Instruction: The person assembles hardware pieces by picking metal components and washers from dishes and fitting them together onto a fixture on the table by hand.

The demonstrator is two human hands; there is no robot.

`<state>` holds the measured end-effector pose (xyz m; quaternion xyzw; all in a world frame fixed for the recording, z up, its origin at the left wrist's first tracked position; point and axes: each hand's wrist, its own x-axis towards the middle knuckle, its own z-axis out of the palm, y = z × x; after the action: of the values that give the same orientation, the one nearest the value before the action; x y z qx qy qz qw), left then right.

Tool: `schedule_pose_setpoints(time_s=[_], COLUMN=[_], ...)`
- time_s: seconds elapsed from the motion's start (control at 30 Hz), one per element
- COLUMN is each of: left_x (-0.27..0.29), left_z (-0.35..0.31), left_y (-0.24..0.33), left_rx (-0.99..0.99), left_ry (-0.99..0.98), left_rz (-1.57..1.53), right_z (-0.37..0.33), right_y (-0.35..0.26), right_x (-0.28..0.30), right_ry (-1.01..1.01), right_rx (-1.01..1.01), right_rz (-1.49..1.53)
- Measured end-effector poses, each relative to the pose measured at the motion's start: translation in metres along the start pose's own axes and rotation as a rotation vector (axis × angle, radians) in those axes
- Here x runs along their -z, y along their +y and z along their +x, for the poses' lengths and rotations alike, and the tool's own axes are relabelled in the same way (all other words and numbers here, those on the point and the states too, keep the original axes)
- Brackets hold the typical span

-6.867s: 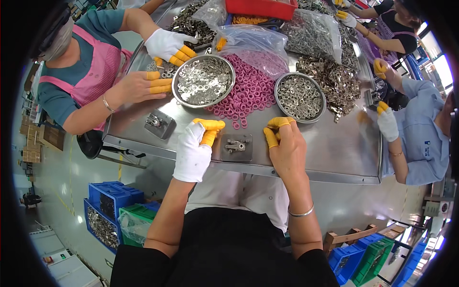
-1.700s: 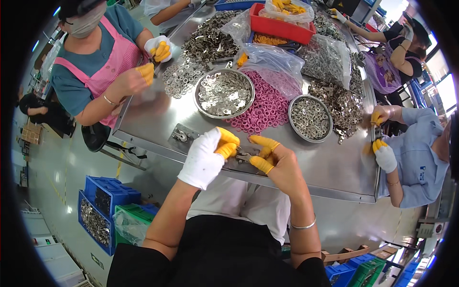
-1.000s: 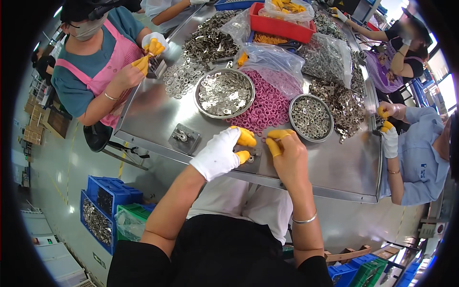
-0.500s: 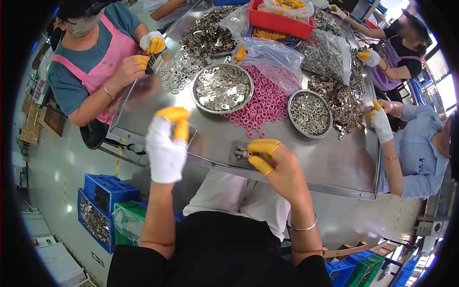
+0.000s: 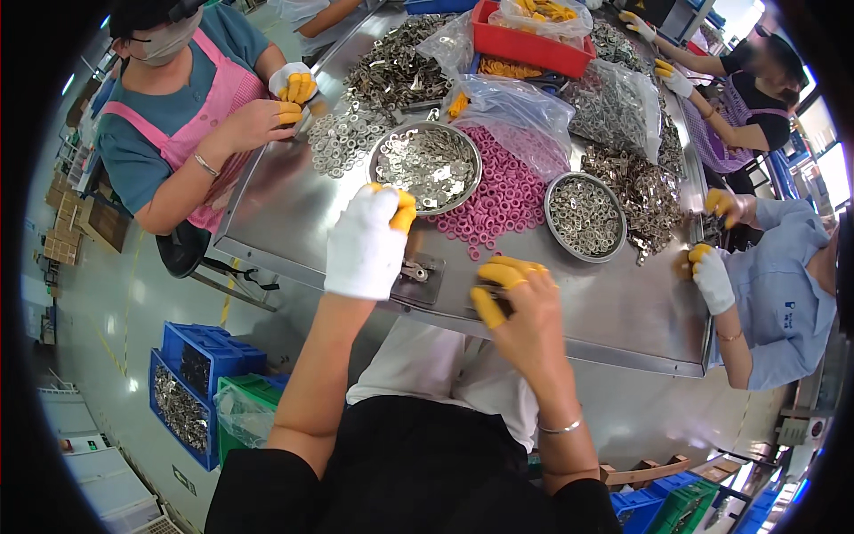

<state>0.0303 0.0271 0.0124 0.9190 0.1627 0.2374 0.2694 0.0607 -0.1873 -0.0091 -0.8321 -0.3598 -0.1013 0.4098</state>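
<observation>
My left hand point(image 5: 363, 245), in a white glove with yellow fingertips, is raised over the table just below a round steel bowl point(image 5: 458, 201) of flat metal pieces. Its fingers are curled together, and what they hold, if anything, is hidden. Below it on the tabletop lies a small rectangular plate point(image 5: 431, 287) bearing a little metal part point(image 5: 414, 270). My right hand point(image 5: 525, 307), bare with yellow finger covers, hovers to the right of that plate near the table's front edge. Its thumb and forefinger are apart, with a blurred dark patch between them.
Pink rings point(image 5: 498, 191) are heaped between the bowl and a second bowl point(image 5: 556, 233) of metal pieces. Behind stand clear plastic bags point(image 5: 525, 111) and a red bin point(image 5: 534, 49). Co-workers sit left and right. Blue crates point(image 5: 191, 365) stand on the floor at left.
My left hand has moved right, over the table toward the bowl. My right fingers have come away from the small metal part they were touching. The whole view has shifted slightly.
</observation>
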Motion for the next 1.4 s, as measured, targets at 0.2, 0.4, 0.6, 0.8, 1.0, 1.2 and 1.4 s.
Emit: schedule_pose_setpoints(time_s=[0.2,0.4,0.6,0.8,1.0,1.2,1.4], left_x=[-0.023,-0.036,-0.031,-0.031,-0.016,-0.010,-0.028], left_z=[0.056,0.066,0.056,0.062,0.039,-0.026,-0.024], left_y=[0.003,0.000,-0.011,0.001,0.020,0.015,0.026], left_rx=[-0.158,-0.114,0.072,-0.254,-0.006,-0.089,0.003], left_ry=[-0.117,-0.162,-0.110,-0.201,-0.142,-0.079,-0.208], left_rz=[0.220,0.129,-0.059,0.176,0.092,0.259,-0.216], right_z=[-0.017,0.001,0.012,0.022,-0.003,-0.010,-0.001], right_y=[0.044,0.071,0.066,0.049,0.034,0.016,-0.013], right_x=[0.069,0.047,0.057,0.067,0.046,0.019,-0.010], right_ry=[0.255,0.170,0.159,0.309,0.117,-0.016,-0.016], right_rx=[-0.152,-0.072,-0.181,-0.373,-0.515,-0.495,-0.415], right_rz=[-0.607,-0.582,-0.391,-0.022,0.210,0.551,0.694])
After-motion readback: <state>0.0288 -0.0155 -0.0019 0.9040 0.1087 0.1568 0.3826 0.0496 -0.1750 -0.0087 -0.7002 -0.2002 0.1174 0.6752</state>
